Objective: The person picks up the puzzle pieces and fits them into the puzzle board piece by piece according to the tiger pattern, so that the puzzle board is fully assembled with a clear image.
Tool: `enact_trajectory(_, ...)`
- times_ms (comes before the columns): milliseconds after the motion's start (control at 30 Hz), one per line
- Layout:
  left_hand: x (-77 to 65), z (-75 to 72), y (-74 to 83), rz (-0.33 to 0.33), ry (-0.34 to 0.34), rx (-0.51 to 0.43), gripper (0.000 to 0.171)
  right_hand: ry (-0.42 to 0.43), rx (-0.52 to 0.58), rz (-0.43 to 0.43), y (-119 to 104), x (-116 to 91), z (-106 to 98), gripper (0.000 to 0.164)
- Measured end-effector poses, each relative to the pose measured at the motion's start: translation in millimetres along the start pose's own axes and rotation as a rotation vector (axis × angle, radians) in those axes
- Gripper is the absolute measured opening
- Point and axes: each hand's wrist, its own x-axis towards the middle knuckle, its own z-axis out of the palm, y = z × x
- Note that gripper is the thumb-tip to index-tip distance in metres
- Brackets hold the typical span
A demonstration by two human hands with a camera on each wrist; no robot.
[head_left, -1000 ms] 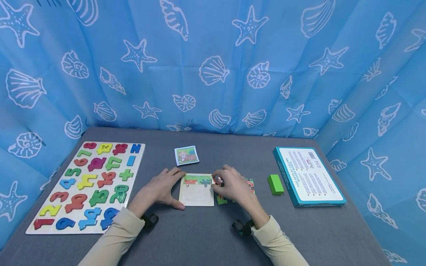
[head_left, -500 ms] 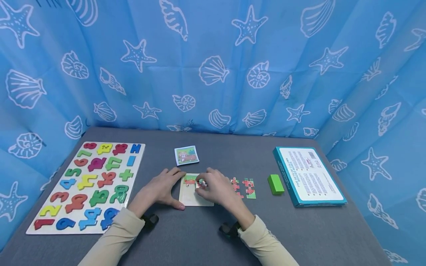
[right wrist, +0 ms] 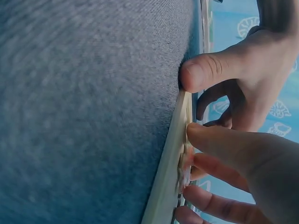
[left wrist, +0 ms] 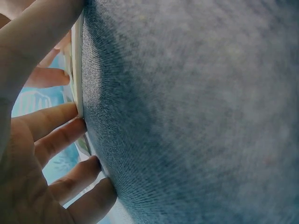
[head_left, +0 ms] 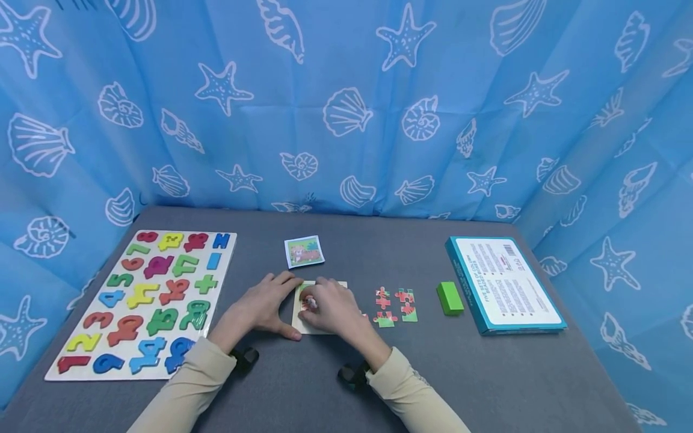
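From my remote post I log the left hand point(head_left: 265, 307) with fingers spread wide along the left side of a flat, square, pale wooden puzzle tray point(right wrist: 167, 182). The right hand point(head_left: 337, 308), fingers narrow, pinches a small reddish-and-white jigsaw piece point(head_left: 310, 302) at the tray's left part; whether they touch, I cannot tell. Loose red-and-green jigsaw pieces point(head_left: 385, 319) lie right of the tray, near a bright green rectangular block point(head_left: 450, 298).

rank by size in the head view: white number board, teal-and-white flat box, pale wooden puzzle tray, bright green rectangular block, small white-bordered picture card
Largest to smallest:
White number board
Teal-and-white box
Wooden puzzle tray, partly covered by the right hand
Picture card
Green block
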Motion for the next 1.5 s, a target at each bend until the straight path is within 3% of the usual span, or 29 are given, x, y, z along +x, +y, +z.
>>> enact_trajectory(500, 0.0, -1.1, 0.3, 0.002, -0.001, 0.009, 0.108, -0.011, 0.008, 0.010, 1.8, 3.0, 3.2, 0.023)
enact_trajectory(833, -0.6, -1.1, 0.6, -0.004, -0.006, -0.003, 0.108, -0.021, 0.072, 0.023, 2.6, 5.2, 4.2, 0.020)
enact_trajectory(1500, -0.6, -0.4, 0.3, -0.005, 0.014, 0.012, 0.109, 0.038, 0.011, -0.031, -3.3, 4.6, 5.7, 0.013)
